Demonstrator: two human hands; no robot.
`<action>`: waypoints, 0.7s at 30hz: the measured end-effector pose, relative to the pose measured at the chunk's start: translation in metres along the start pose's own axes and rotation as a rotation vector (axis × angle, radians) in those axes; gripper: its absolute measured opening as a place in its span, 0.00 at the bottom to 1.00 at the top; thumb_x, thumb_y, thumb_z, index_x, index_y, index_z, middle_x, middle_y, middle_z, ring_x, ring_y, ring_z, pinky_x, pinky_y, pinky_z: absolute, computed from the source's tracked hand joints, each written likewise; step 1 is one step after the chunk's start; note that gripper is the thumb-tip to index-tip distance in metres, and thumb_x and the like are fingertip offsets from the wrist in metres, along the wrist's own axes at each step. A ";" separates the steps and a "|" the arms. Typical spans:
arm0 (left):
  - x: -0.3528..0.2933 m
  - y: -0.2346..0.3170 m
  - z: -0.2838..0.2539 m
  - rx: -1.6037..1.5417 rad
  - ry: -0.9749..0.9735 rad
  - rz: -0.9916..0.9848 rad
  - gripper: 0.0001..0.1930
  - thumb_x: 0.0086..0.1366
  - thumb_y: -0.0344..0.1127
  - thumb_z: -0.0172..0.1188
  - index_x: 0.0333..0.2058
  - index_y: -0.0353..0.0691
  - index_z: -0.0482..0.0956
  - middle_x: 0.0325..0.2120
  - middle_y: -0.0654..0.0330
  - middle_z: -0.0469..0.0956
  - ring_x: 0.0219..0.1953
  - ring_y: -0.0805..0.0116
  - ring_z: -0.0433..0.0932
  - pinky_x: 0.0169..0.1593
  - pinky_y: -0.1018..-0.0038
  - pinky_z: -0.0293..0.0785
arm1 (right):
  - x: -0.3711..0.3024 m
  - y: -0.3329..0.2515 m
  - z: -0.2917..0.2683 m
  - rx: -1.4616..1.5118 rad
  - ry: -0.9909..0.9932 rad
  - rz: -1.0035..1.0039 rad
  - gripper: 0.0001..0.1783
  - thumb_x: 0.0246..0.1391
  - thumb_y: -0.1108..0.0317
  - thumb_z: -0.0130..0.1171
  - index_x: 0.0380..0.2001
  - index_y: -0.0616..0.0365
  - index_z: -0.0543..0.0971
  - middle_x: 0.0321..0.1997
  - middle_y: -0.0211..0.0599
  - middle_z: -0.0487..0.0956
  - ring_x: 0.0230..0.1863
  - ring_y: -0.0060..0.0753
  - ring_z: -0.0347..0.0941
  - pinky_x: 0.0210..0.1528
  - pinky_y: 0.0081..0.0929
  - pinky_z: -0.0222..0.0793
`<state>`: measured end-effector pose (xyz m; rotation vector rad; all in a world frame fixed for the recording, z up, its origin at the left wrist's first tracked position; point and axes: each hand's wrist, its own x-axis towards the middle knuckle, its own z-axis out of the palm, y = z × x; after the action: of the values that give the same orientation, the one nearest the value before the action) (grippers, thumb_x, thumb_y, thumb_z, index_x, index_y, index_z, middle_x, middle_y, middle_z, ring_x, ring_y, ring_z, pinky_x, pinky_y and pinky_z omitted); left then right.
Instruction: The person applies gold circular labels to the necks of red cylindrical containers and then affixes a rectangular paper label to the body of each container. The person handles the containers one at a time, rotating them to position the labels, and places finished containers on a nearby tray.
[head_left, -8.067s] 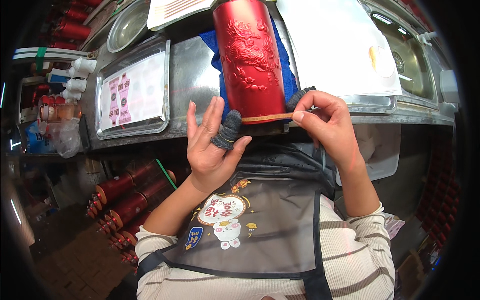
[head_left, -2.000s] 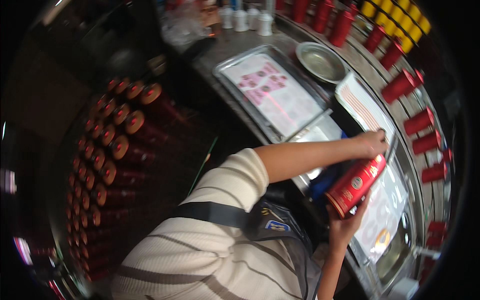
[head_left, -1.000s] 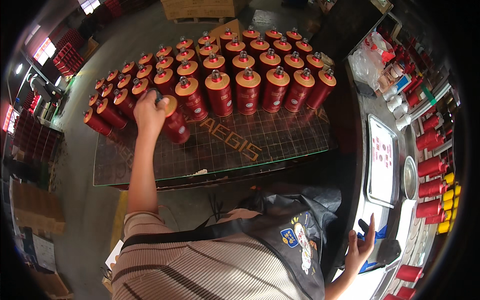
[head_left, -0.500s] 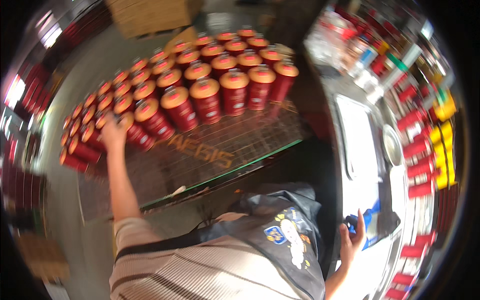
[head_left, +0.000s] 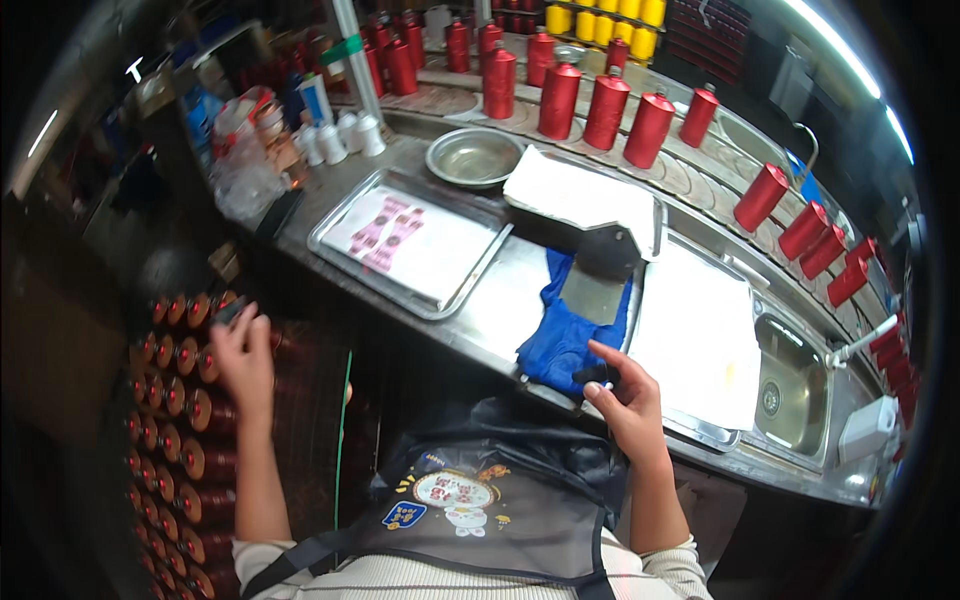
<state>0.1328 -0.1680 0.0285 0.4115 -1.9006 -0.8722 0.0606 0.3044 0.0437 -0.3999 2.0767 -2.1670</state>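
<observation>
My left hand (head_left: pixel 243 358), slightly blurred, is over the near edge of the packed red bottles with gold tops (head_left: pixel 197 410) at the left. Its fingers are apart, with something small and black (head_left: pixel 232 310) at the tips, perhaps a finger cover. Over the counter's front edge hangs my right hand (head_left: pixel 632 402), thumb and index finger spread. A black patch (head_left: pixel 596 373) shows between them; whether it is a covered finger or a separate thing I cannot make out. Just beyond that hand lies a crumpled blue cloth (head_left: pixel 562 340), next to a dark-grey piece (head_left: pixel 606 252).
A steel tray with printed pink labels (head_left: pixel 385 232) sits on the counter near a round metal bowl (head_left: pixel 474 157). White sheets (head_left: pixel 697 345) cover another tray beside the sink (head_left: pixel 790 385). Behind, red bottles (head_left: pixel 607 108) stand on a slatted conveyor. White spray bottles (head_left: pixel 340 138) are farther left.
My view has swung right, from the packed bottles toward the counter. My left hand, earlier at a bottle's top, has come away from it. The right hand is now near the blue cloth.
</observation>
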 end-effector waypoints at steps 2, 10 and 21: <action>0.020 0.043 0.076 -0.043 -0.174 0.139 0.14 0.65 0.32 0.65 0.46 0.29 0.79 0.47 0.53 0.82 0.46 0.64 0.81 0.51 0.71 0.73 | -0.009 0.001 -0.015 -0.008 0.070 0.044 0.28 0.57 0.78 0.63 0.61 0.64 0.74 0.46 0.32 0.78 0.37 0.14 0.72 0.37 0.11 0.68; 0.099 0.139 0.336 -0.246 -0.479 0.335 0.21 0.59 0.35 0.69 0.40 0.29 0.67 0.48 0.34 0.78 0.52 0.45 0.82 0.50 0.59 0.76 | -0.012 0.009 -0.049 0.156 0.216 0.237 0.25 0.58 0.80 0.59 0.60 0.68 0.73 0.43 0.37 0.80 0.37 0.16 0.74 0.38 0.12 0.70; 0.213 0.201 0.576 0.269 -0.436 0.283 0.64 0.37 0.65 0.79 0.66 0.34 0.53 0.71 0.31 0.46 0.74 0.40 0.49 0.68 0.39 0.50 | 0.008 0.027 -0.049 0.190 0.366 0.313 0.25 0.57 0.81 0.61 0.59 0.66 0.75 0.41 0.31 0.80 0.31 0.11 0.73 0.35 0.09 0.66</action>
<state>-0.4564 0.0679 0.1506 0.1051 -2.4205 -0.5461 0.0369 0.3482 0.0168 0.3431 1.8997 -2.3401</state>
